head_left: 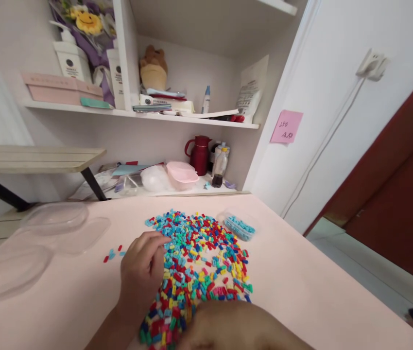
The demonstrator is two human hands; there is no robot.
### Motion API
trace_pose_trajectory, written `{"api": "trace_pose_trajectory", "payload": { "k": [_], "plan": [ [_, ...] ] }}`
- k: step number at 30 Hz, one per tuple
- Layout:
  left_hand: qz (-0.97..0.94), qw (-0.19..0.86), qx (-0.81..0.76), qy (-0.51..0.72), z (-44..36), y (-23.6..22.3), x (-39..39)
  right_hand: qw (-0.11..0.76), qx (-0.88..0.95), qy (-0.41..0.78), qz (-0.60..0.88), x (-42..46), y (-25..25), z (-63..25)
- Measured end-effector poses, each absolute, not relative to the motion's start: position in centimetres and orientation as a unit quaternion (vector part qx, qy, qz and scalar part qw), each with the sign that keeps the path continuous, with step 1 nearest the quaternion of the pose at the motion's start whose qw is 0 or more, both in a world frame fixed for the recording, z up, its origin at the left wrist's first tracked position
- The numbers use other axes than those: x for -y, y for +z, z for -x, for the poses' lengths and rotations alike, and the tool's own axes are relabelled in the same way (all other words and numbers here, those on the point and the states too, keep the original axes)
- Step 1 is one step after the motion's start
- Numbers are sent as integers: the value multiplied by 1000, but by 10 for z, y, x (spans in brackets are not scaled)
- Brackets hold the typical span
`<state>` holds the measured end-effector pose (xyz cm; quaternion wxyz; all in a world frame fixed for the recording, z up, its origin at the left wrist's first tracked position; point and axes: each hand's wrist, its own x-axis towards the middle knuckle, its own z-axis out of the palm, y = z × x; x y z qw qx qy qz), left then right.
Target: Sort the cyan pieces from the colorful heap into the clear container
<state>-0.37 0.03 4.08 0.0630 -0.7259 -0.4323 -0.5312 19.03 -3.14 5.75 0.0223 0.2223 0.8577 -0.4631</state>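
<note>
A wide heap of small toy building bricks in blue, red, yellow, green and pink lies spread on the pale pink tabletop. At its left edge rests my left hand, closed with fingers curled and the fingertips by the light blue bricks; whatever they pinch is hidden. My right hand is low over the near end of the heap, back turned up, its fingers mostly out of sight. Beyond the heap on the right, a clear plastic container holds light blue bricks. A few loose bricks lie left of my left hand.
Clear plastic containers and lids lie on the left of the table, below a wooden riser. Along the back stand a pink bowl, a red jug and a bottle with dark liquid. A wall rises at the right.
</note>
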Motion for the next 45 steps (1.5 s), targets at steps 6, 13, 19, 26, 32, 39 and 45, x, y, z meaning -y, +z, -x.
{"api": "trace_pose_trajectory", "payload": {
  "k": [6,13,19,26,32,39,45],
  "plan": [
    [734,92,434,-515,3,41,-3,-168,-812,-342,-443,13,56,-206],
    [777,100,463,-413,-3,34,-10,-403,-623,-428,-515,-16,57,-226],
    [809,65,491,-316,-7,22,-15,-464,-591,-381,-539,-18,71,-235],
    [817,162,439,-337,-11,26,-9,-272,-688,-255,-622,-22,66,-248],
    [843,198,357,-350,-28,32,8,-187,-722,-189,-639,-22,62,-249],
    [896,94,342,-268,-39,22,15,-134,-723,-182,-652,-21,63,-251],
    [912,21,348,-214,-45,22,18,-115,-723,-175,-658,-18,62,-245]
  ]
}}
